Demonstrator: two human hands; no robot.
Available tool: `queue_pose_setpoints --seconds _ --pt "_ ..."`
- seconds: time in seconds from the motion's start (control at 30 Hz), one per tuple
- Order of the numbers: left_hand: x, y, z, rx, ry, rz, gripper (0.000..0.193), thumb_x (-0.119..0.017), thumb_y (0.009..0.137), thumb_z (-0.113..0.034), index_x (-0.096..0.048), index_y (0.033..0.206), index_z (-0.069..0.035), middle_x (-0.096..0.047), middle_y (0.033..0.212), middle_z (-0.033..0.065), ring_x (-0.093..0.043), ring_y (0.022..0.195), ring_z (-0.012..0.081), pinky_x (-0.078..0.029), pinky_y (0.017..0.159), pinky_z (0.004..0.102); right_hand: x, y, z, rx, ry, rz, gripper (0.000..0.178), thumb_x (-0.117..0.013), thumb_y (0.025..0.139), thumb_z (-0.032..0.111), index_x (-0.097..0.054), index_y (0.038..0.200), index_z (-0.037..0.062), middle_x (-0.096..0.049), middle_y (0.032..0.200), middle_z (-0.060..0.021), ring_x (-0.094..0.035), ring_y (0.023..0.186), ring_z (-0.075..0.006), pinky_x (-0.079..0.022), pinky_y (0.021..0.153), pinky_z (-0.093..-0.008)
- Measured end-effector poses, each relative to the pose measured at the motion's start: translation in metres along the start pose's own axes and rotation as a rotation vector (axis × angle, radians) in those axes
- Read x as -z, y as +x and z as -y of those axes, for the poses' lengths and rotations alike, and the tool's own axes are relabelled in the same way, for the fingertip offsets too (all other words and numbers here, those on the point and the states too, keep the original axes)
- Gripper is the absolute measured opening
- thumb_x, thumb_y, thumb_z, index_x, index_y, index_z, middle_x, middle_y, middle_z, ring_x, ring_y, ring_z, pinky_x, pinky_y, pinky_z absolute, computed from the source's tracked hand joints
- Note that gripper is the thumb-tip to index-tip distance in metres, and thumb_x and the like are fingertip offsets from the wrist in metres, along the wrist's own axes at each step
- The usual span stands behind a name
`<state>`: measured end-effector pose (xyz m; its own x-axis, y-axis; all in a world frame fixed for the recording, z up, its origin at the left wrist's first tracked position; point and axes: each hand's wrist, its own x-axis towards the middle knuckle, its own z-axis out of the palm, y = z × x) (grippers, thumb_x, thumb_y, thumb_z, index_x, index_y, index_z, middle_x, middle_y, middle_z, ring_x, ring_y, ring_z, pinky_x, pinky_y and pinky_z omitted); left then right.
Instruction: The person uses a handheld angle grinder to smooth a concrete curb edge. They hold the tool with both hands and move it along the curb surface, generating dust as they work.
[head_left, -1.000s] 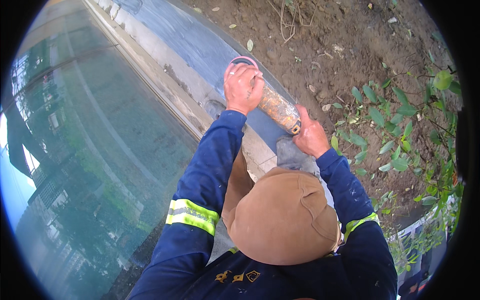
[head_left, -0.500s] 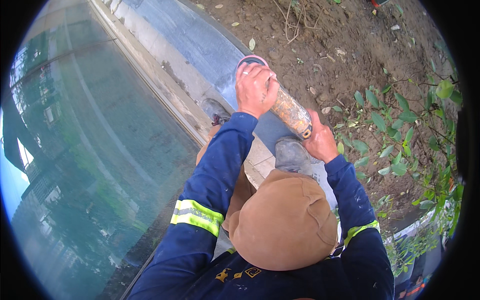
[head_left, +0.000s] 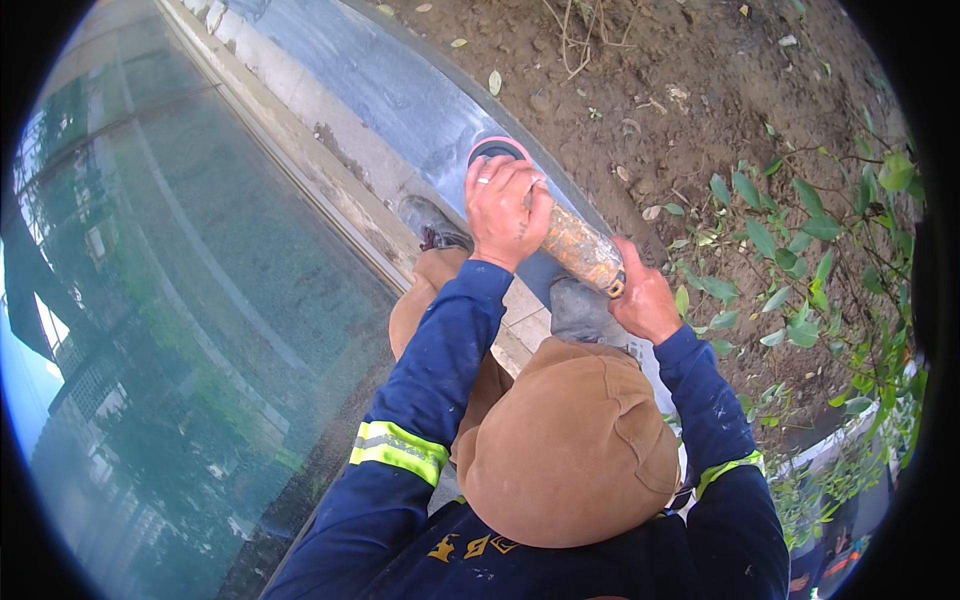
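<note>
A worn angle grinder (head_left: 580, 243), its body coated in orange and grey grime, lies across both my hands. My left hand (head_left: 508, 212) is wrapped over its front end, just behind the pink-rimmed disc (head_left: 499, 147). At the rear end of the body, my right hand (head_left: 645, 302) is closed around the tool. The disc sits on the bluish-grey stone ledge (head_left: 385, 80), where pale dust or smears show near it. The disc's underside is hidden.
A large glass pane (head_left: 200, 300) with reflections runs along the left. Bare brown soil (head_left: 660, 110) borders the ledge on the right, with a leafy shrub (head_left: 790, 250) close to my right arm. My boots (head_left: 435, 222) and brown-clad knee (head_left: 565, 440) are below the grinder.
The grinder and both hands have moved a little nearer to my body along the ledge. My grip looks the same. The view has shifted slightly.
</note>
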<state>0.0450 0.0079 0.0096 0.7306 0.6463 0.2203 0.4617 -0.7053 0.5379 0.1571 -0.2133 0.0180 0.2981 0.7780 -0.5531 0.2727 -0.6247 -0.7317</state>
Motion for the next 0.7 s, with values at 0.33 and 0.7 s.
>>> queue_pose_setpoints --seconds 0.33,0.7 --pt "0.007 0.026 0.018 -0.036 0.017 -0.035 0.006 -0.067 0.079 -0.013 -0.071 0.081 -0.009 -0.073 0.091 0.0053 -0.067 0.096 0.0285 -0.043 0.104 0.0468 0.0 0.022 0.019 -0.004 -0.007 -0.01 0.073 -0.064 0.075 0.002 -0.041 0.143 0.0157 -0.069 0.091 -0.0313 -0.066 0.089 -0.053 -0.052 0.078 -0.0601" --pt "-0.003 0.012 -0.005 -0.026 -0.019 0.004 0.007 -0.068 0.082 -0.012 -0.073 0.085 -0.01 -0.074 0.094 0.0057 -0.068 0.099 0.0287 -0.042 0.106 0.0476 0.002 0.001 -0.005 -0.016 -0.02 -0.035 0.074 -0.064 0.074 0.0 -0.042 0.143 0.0149 -0.069 0.089 -0.0321 -0.065 0.09 -0.0538 -0.052 0.08 -0.0601"
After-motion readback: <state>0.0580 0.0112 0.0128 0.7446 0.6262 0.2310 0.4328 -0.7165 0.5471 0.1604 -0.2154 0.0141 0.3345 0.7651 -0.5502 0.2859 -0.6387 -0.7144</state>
